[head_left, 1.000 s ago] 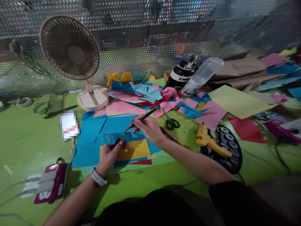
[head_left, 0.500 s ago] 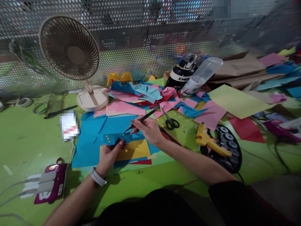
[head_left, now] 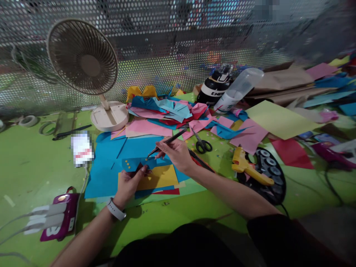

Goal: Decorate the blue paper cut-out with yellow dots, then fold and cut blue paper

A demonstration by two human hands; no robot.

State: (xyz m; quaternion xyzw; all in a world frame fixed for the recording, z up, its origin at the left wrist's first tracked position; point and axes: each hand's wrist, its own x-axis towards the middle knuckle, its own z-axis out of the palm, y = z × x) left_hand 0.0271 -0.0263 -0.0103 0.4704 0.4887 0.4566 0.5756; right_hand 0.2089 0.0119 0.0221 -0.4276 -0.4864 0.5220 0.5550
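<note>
Two hands are being used over a layered stack of coloured paper. A pair of dark tweezers (head_left: 167,142) is being gripped by the fingers (head_left: 164,148) of the right hand (head_left: 175,152), pinched around the shaft, with the tip being pointed down and to the left at the blue sheet (head_left: 116,159). A small dark folded paper piece (head_left: 139,167) is being pinched by the fingers (head_left: 143,170) of the left hand (head_left: 128,183), just below the tweezers' tip, at the edge where the blue sheet is being overlapped by a yellow sheet (head_left: 161,177). Several tiny yellow bits (head_left: 127,163) are lying on the blue sheet just beside the left hand. A white wristband (head_left: 116,209) is being worn on the left wrist. Further out, black-handled scissors (head_left: 201,142) are lying to the right of the right hand, and a yellow glue gun (head_left: 247,168) is resting partly on a dark round pad (head_left: 274,174). Behind the sheets, a heap of pink, blue and red paper scraps (head_left: 172,115) is spread across the green tabletop (head_left: 33,167), with a beige desk fan (head_left: 86,66) standing to the left of it and a clear bottle (head_left: 239,89) lying tilted to the right. A purple power strip (head_left: 59,218) is sitting near the left forearm.
</note>
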